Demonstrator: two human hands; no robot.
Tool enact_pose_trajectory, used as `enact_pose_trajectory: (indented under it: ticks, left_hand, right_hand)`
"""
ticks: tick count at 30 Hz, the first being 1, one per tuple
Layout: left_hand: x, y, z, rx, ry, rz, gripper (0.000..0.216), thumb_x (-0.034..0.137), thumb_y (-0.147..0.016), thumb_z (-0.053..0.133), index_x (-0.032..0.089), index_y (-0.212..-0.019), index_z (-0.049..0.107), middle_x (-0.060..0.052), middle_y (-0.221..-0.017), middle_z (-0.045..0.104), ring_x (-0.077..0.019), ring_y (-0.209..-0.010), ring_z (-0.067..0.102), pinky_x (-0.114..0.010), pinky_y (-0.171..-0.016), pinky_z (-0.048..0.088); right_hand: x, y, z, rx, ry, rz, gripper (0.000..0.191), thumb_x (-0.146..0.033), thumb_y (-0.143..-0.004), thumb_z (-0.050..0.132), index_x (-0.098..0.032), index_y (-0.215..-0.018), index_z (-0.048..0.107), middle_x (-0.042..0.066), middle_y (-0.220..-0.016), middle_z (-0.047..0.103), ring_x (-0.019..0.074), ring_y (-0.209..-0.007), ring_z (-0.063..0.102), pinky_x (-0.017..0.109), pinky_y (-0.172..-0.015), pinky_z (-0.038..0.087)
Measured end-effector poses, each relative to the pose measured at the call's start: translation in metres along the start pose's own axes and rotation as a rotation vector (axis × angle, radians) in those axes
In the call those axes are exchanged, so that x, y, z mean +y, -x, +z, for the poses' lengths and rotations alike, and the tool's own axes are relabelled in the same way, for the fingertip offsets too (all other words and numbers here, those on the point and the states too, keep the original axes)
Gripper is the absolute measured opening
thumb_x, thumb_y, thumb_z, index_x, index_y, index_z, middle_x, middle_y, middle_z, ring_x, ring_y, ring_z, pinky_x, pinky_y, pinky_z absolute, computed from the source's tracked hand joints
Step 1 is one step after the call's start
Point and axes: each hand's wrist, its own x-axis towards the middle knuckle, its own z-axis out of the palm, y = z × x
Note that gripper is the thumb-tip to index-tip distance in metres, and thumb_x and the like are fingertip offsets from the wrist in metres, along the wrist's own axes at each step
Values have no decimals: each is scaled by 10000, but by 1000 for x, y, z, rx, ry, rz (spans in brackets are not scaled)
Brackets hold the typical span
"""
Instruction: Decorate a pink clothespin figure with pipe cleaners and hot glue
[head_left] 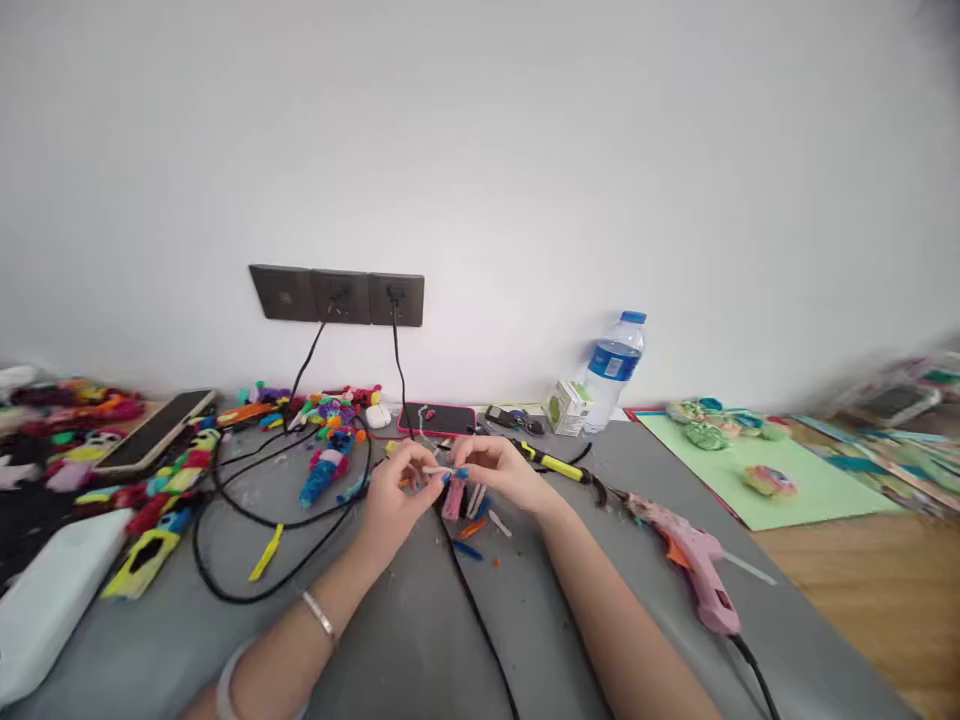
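Note:
My left hand (401, 495) and my right hand (499, 470) meet just above the grey mat, thumbs and fingertips pinched together. Between them runs a short, thin pale pink strip (433, 470), perhaps a piece of pipe cleaner; both hands grip it. Blue shows at the thumb tips. Under the fingers lies a pink fuzzy piece (454, 500), partly hidden by the hands. Close by are a white piece (500, 523), an orange piece (472, 529) and a blue piece (468, 550).
A black cable (285, 600) loops at left near colourful fuzzy figures (330, 465) and a white case (60, 600). At right lie a pink glue gun (697, 560) and a yellow-black tool (559, 465). A water bottle (613, 370) leans by the wall. Green paper (705, 480) holds fuzzy pieces.

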Motion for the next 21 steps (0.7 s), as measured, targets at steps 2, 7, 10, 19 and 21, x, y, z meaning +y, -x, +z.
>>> enact_pose_trajectory:
  ticks: [2, 7, 10, 19, 21]
  left_hand:
    - [-1, 0, -1, -1, -1, 3, 81, 207, -815, 606, 191, -771, 540, 27, -761, 537, -113, -657, 523, -214, -601, 401]
    - [-1, 1, -1, 6, 7, 1, 82, 207, -813, 615, 193, -774, 545, 21, -770, 544, -115, -658, 520, -212, -596, 409]
    - [0, 2, -1, 9, 14, 7, 84, 215, -817, 619, 194, -780, 547, 18, -771, 542, -116, -657, 513, -210, -587, 408]
    - [0, 1, 0, 14, 8, 16, 82, 208, -823, 615, 193, -786, 543, 13, -777, 540, -114, -660, 504, -209, -586, 406]
    - [-1, 1, 0, 15, 7, 16, 82, 208, -823, 614, 193, -787, 543, 13, -776, 538, -114, -660, 507, -210, -587, 408]
  right_hand:
    - [0, 0, -2, 5, 2, 4, 177, -312, -791, 760, -152, -765, 690, 30, -801, 601, 134, -729, 547, 256, -691, 425]
    - [-1, 0, -2, 6, -1, 14, 187, -331, -785, 765, -162, -769, 689, 31, -804, 604, 139, -729, 549, 260, -689, 429]
    - [-3, 0, -1, 7, 0, 20, 195, -342, -784, 765, -165, -768, 684, 31, -798, 602, 144, -731, 547, 267, -696, 435]
    - [-4, 0, -1, 12, 3, 23, 199, -338, -783, 766, -161, -766, 677, 35, -801, 601, 144, -734, 547, 270, -700, 439]
    - [-4, 0, -1, 14, 1, 27, 200, -337, -781, 768, -161, -764, 675, 33, -798, 600, 142, -729, 545, 268, -696, 437]
